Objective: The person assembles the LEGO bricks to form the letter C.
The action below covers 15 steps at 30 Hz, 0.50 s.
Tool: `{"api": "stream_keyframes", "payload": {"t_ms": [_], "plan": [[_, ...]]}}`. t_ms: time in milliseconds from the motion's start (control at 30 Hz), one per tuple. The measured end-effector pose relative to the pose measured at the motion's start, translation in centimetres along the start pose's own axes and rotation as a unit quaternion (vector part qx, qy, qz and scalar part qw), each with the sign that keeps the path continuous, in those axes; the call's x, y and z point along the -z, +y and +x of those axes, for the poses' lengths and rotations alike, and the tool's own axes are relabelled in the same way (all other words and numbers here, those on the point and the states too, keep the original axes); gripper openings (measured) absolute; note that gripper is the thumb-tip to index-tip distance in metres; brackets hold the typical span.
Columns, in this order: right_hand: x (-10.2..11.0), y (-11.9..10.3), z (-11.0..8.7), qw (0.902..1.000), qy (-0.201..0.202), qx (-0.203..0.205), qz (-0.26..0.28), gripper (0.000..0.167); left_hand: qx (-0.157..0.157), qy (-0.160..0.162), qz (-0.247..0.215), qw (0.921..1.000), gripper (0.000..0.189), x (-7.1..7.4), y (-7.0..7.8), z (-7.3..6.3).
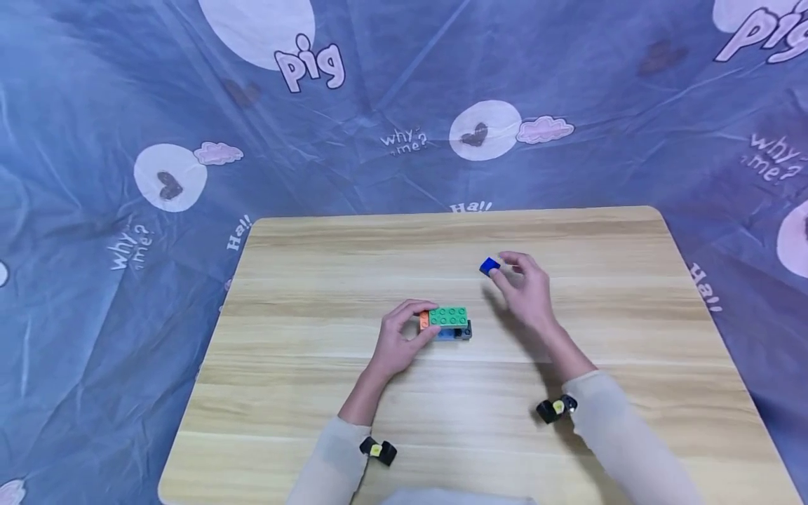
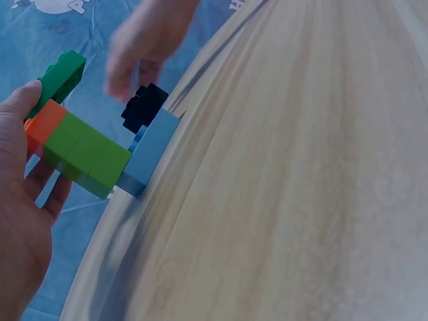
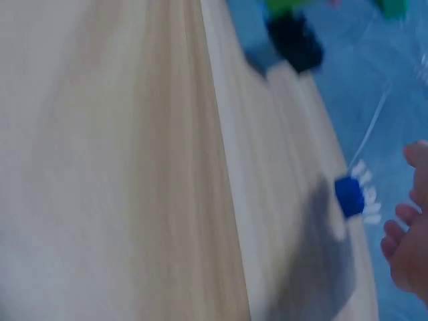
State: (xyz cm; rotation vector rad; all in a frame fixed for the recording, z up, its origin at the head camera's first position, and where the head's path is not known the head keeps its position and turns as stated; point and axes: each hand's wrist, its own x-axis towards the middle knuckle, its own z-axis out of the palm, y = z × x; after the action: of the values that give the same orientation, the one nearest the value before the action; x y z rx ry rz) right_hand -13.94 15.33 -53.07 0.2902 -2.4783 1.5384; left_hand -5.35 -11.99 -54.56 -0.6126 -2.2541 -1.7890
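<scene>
My left hand (image 1: 398, 340) holds a small structure of toy building bricks by its upper left end, thumb and fingers on either side. On top of it lies a green brick (image 1: 448, 316), with an orange brick (image 2: 47, 124) beneath its end. Light green bricks (image 2: 87, 154) form a column down to a light blue brick (image 2: 148, 152) at the base. A black brick (image 2: 144, 107) sits on the base's other end. Farther back stands a loose dark blue brick (image 1: 489, 266). Beside it my right hand (image 1: 527, 291) has its thumb and fingers spread, apart from the brick in the right wrist view.
The bricks stand on a wooden table (image 1: 303, 280) with rounded corners. A blue printed cloth (image 1: 353, 168) hangs behind and around it. Each wrist wears a black strap device, the left one (image 1: 377, 450) low over the table and the right one (image 1: 557, 408) near the sleeve.
</scene>
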Motion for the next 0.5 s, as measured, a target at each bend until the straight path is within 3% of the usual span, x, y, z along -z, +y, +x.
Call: {"api": "stream_keyframes", "payload": {"t_ms": [133, 267, 367, 500], "plan": [[0.7, 2.5, 1.0, 0.9968, -0.017, -0.055, -0.056, 0.059, 0.016, -0.012, -0.016, 0.9997, 0.034, -0.3, -0.2, -0.1], [0.2, 3.4, 1.6, 0.9914, -0.062, -0.059, -0.099, 0.072, 0.028, -0.017, -0.046, 0.9984, 0.035, -0.5, -0.4, -0.1], [-0.5, 3.9, 2.0, 0.9884, -0.073, -0.046, -0.125, 0.072, 0.032, -0.016, -0.061, 0.9975, 0.035, -0.7, -0.7, 0.0], [-1.1, 4.2, 2.1, 0.9886, -0.064, -0.02, -0.135, 0.055, 0.033, -0.016, -0.069, 0.9969, 0.036, -0.8, -0.9, 0.0]]}}
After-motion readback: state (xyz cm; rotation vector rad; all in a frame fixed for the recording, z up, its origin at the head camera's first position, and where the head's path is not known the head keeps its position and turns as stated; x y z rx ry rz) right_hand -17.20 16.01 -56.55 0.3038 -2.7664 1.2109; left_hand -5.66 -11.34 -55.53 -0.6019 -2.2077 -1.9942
